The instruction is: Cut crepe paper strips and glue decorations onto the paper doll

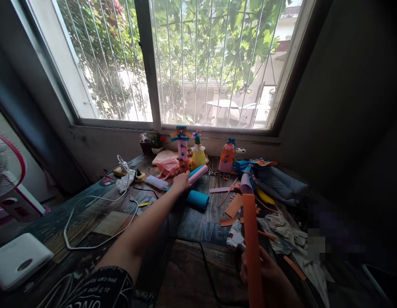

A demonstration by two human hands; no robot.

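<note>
My left hand (180,182) stretches far over the table, its fingers closed at the near end of a pink paper roll (198,174). A blue roll (195,170) lies alongside the pink one. Just nearer to me, a thicker blue paper roll (198,199) rests on the tabletop. My right hand (264,267) grips a long orange paper strip (250,231), which stands upright and hides part of the fingers. Next to that hand lies a small white bottle (235,234) with coloured print. Orange paper scraps (234,206) are scattered beyond it.
Paper-dressed figures, one pink (182,149), one yellow (198,156) and one orange (227,156), stand below the barred window. A white cable (89,247), a power strip (139,176) and a white box (20,261) occupy the left. Crumpled cloth (281,231) lies right.
</note>
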